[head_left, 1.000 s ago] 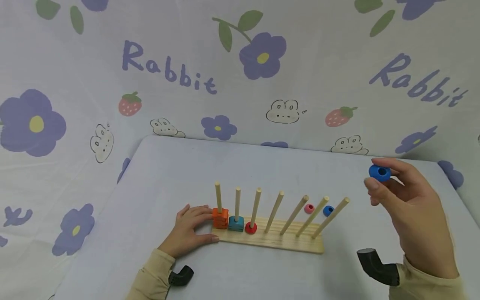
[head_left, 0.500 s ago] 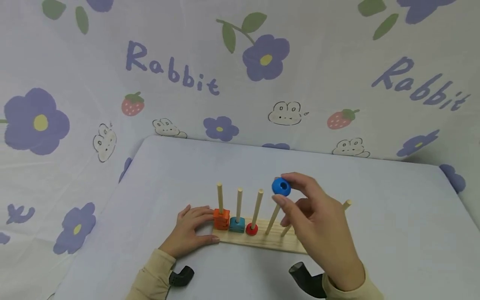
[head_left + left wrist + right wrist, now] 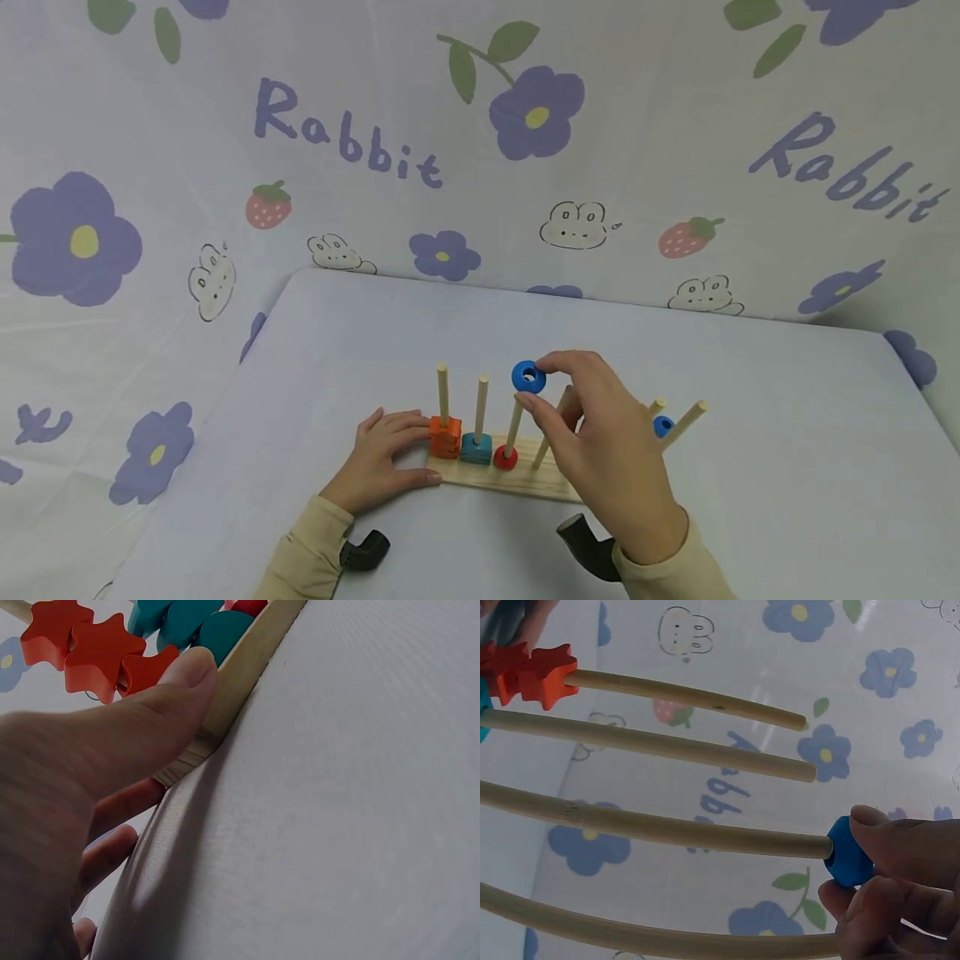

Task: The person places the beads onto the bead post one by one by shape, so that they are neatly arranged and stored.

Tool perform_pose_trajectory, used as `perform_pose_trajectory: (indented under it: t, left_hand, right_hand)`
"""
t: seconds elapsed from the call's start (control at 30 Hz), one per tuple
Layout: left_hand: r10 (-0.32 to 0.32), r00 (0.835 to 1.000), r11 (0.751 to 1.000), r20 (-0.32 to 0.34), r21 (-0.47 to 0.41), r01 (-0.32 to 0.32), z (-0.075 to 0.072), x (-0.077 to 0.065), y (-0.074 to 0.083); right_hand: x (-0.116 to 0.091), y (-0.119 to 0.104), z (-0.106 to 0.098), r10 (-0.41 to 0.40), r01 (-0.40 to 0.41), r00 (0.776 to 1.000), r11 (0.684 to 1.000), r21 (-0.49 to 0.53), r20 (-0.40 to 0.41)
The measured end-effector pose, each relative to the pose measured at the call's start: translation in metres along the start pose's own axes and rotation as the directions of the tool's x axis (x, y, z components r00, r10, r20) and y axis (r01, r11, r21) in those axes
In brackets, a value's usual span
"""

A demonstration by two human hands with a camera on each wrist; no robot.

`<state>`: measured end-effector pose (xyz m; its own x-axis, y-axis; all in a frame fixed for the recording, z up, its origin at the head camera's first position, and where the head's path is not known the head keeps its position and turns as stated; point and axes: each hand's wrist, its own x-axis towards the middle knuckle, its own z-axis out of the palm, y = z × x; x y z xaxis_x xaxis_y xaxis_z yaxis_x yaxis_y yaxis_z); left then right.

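Note:
My left hand (image 3: 378,467) holds the left end of a wooden peg board (image 3: 480,479), its thumb on the front edge, as the left wrist view also shows. The right hand (image 3: 615,454) pinches a blue bead (image 3: 518,380) between thumb and fingers at the top of the third peg (image 3: 514,427). In the right wrist view that peg's tip meets the hole of the blue bead (image 3: 852,859). Orange star pieces (image 3: 446,438) are stacked on the first peg, teal pieces (image 3: 476,451) on the second, and a red bead (image 3: 506,458) sits low on the third.
Behind the right-hand pegs (image 3: 684,423) lies another blue bead (image 3: 663,427) on the white table (image 3: 375,333). My right hand covers part of the board and some pegs. Patterned cloth (image 3: 360,75) hangs behind the table. A black curved piece (image 3: 365,551) sits at the left wrist.
The right hand has carried the blue bead leftward from the table's right side to the top of the third peg. My left hand has stayed at the board's end.

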<state>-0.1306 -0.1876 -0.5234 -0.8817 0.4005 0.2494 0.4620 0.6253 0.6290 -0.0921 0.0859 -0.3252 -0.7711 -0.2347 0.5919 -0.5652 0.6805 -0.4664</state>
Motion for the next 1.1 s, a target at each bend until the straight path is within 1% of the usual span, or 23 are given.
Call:
perform_pose_trajectory:
  t: [0.1,0.17,0.33,0.53,0.7,0.9,1.0,1.1]
  left_hand:
    - [-0.002,1.0,1.0,-0.001,0.002,0.002,0.0,0.0,0.0]
    - [-0.001,1.0,1.0,-0.002,0.001,0.001,0.0,0.001,0.001]
    - [-0.009,1.0,1.0,0.001,0.002,0.009,0.0,0.001,0.001]
    - [-0.011,1.0,1.0,0.003,0.003,0.011,0.0,0.0,0.0]
    - [-0.002,1.0,1.0,0.003,0.0,0.002,0.0,0.001,0.001]
    - [0.002,1.0,1.0,0.005,-0.005,-0.002,0.0,0.002,0.001]
    - [-0.005,1.0,1.0,0.008,0.0,0.005,0.0,0.001,0.0]
    - [-0.009,1.0,1.0,0.009,0.003,0.009,0.001,0.0,-0.001]
  right_hand:
    - [-0.002,0.0,0.003,0.011,-0.011,1.0,0.999,-0.051,0.004]
    - [-0.004,0.0,0.006,0.001,0.0,1.0,0.996,-0.094,0.003]
    - [-0.008,0.0,0.01,-0.067,0.066,0.998,0.984,-0.164,0.004]
    - [-0.01,0.0,0.011,-0.085,0.088,0.996,0.976,-0.2,0.023]
    - [-0.011,0.001,0.014,-0.105,0.103,0.994,0.965,-0.24,0.005]
    - [-0.017,0.002,0.023,-0.165,0.148,0.986,0.943,-0.298,-0.034]
    - [-0.021,0.003,0.029,-0.177,0.159,0.984,0.936,-0.315,-0.031]
    - [-0.026,0.005,0.035,-0.173,0.157,0.985,0.931,-0.33,-0.019]
